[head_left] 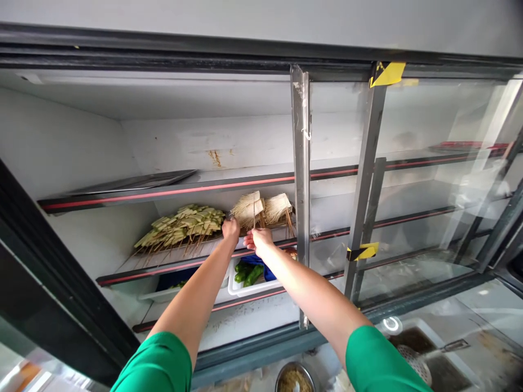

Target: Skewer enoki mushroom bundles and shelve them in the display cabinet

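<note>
Both arms reach into a glass-fronted cabinet. My right hand (258, 239) pinches the thin stick of an enoki mushroom skewer (256, 206), whose pale bundle points up. Its other fingers are partly spread. Just left of it, my left hand (231, 230) is closed near a small dark edge beside the mushrooms; what it grips is hidden. A second pile of enoki skewers (278, 208) lies to the right, sticks hanging over the shelf front. To the left, a heap of skewered pale-green vegetable slices (186, 224) rests on a tray, its sticks pointing toward me.
Below stands a white bin (236, 287) with green peppers (249, 274). A flat dark tray (163, 179) lies on the upper shelf. The sliding door frame (302, 163) borders the opening at right. A metal bowl (294, 375) and a strainer (414, 362) are at the bottom.
</note>
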